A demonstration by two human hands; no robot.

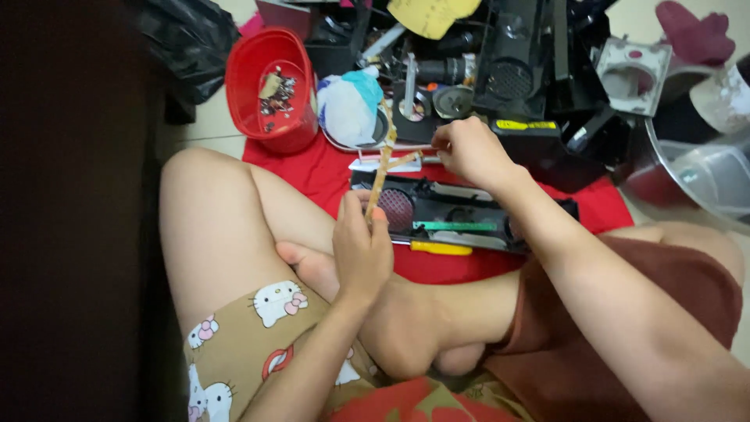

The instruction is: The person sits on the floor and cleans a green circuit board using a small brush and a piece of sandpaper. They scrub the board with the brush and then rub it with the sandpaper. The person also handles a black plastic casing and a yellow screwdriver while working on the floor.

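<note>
From my seat I read the left hand [362, 248] as closed around the near end of a long, thin tan strip [382, 160], which looks like a narrow circuit board. The grip sits low, and the strip rises from it up and slightly to the right, toward the far clutter; so its long axis runs near to far, with its free end pointing away from the person and ending about level with a white and blue plastic bag [349, 105]. The right hand [469, 150] is farther off and to the right, fingers pinched shut on a short reddish-tan piece [408, 159] that slants from that hand down and left to meet the long strip about halfway up. I cannot tell whether the two pieces are joined or only touching. The left hand is the nearer one to the person, the right the nearer to the strip's middle. Under both hands a long black casing [461, 211] lies across a red cloth [328, 176], left to right, with a yellow-handled tool [441, 248] just beside its near edge. A red basket [269, 86] of small metal parts stands at far left.
</note>
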